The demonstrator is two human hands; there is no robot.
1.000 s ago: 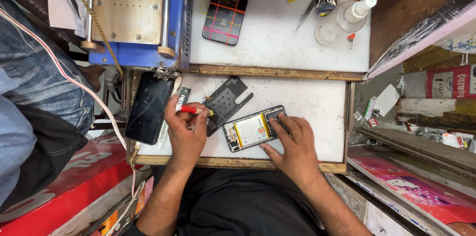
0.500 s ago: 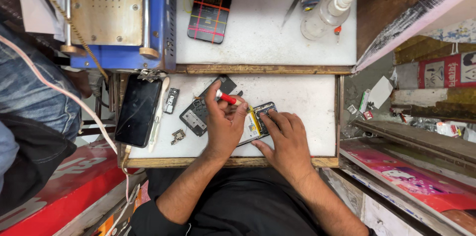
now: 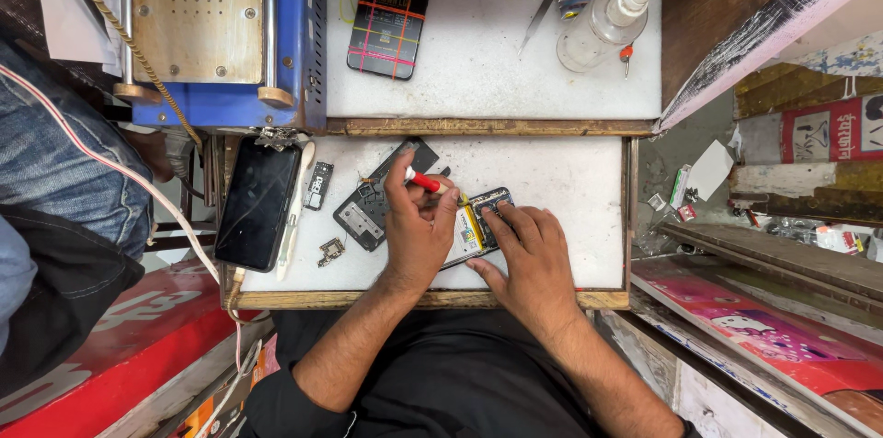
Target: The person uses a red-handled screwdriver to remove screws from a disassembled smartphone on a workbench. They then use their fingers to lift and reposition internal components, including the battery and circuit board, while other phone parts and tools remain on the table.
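My right hand (image 3: pixel 529 249) lies flat on the open phone (image 3: pixel 478 222), with its fingers spread and pressing down on it. The phone has no back on, and I can see its yellow and white insides. It lies on the low white board (image 3: pixel 570 199) right in front of me, near the middle.

My left hand (image 3: pixel 418 226) is curled around a small red screwdriver (image 3: pixel 426 182). My thumb and fingers pinch it tight, and its tip points down at the top of the phone. My two hands are just beside each other.

Next to my left hand lies a dark phone part (image 3: pixel 368 208), flat on the board. A little metal bit (image 3: pixel 331 251) sits near it. Farther left there is a black phone screen (image 3: pixel 258 206), with a thin white stick (image 3: pixel 294 208) along its side.

Past the wooden edge is the higher white table (image 3: pixel 478 79). On it lie a dark phone with red and green lines (image 3: pixel 393 5), a clear bottle (image 3: pixel 602 24) lying down, and a blue machine with a metal plate (image 3: pixel 221 24).
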